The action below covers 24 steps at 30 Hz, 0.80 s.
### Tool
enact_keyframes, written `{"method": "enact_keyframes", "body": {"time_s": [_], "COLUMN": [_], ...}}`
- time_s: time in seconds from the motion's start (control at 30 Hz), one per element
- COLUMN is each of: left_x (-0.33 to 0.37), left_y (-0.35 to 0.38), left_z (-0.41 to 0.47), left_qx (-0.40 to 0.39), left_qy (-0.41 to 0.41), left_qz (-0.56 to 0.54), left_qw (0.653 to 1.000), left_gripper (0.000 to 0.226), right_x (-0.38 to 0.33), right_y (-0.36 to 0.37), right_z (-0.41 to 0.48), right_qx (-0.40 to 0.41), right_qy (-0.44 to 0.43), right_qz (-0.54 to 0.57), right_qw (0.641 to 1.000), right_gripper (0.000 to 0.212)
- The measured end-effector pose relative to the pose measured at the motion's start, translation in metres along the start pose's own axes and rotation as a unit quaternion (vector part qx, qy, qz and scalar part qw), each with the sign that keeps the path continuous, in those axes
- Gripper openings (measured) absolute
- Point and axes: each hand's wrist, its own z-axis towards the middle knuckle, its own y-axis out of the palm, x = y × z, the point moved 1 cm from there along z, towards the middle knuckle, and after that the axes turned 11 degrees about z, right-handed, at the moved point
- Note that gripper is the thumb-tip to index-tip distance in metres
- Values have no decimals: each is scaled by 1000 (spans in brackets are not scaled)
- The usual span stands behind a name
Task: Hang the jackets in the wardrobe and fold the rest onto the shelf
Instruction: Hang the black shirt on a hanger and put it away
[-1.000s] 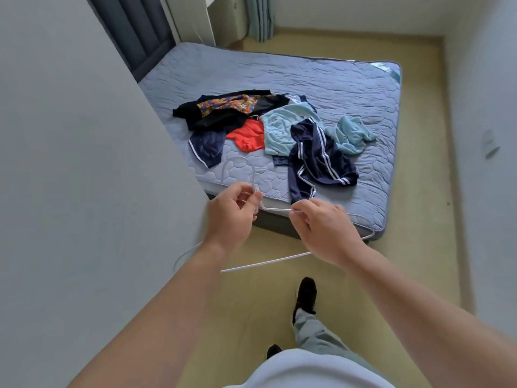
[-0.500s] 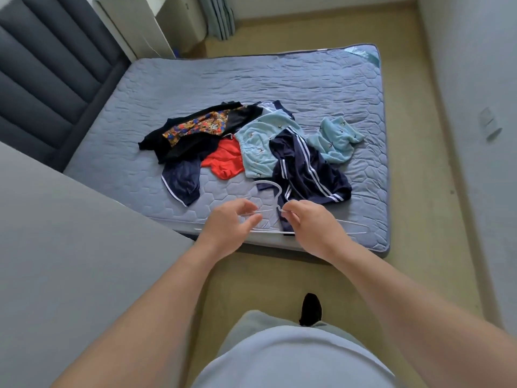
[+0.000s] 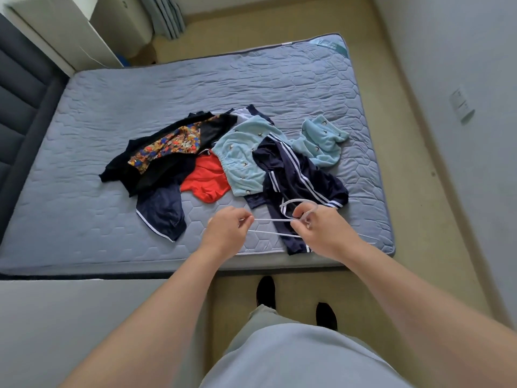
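One hanger (image 3: 272, 219) is pinched by both sets of fingers, left hand (image 3: 223, 233) on its arm, right hand (image 3: 324, 233) at the hook. One striped jacket (image 3: 302, 177) lies on the bed (image 3: 167, 93) beneath, with two blue pieces (image 3: 243, 161) and one red top (image 3: 208, 180) at 10 o'clock. Half a second ago the hanger was further left.

A grey-blue quilted mattress (image 3: 167, 93) lies in front of me, its dark padded headboard (image 3: 19, 107) on my left. Beige floor (image 3: 419, 205), pale grey wall (image 3: 461, 37) on my right, a curtain (image 3: 165, 15) in the far corner.
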Motion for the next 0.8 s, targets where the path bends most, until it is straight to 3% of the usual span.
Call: {"method": "enact_keyframes", "body": {"time_s": [0.3,0.43,0.6,0.8], "left_x": [-72,-87,-96,-111], "left_y": [-14,-9,6,35], "left_z": [58,75,96,126], "left_qx": [-53,-57,-6,-54], "left_qy": [30,18,-67,-134], "left_qz": [-16,-27,-60,-68], "left_qw": [998,998,996,987], "left_gripper": [16,20,25,20], "right_x": [-40,-44,-25,-4], "right_y": [52,63,85,109], "right_z": [56,74,105,138], "right_qx": [-20,-51,-22,-4], "right_qy": [55,73,84,91], "right_qz": [-34,-60,-43,35], "right_qw": [998,994,995,995], "right_gripper": [51,37,36,20]}}
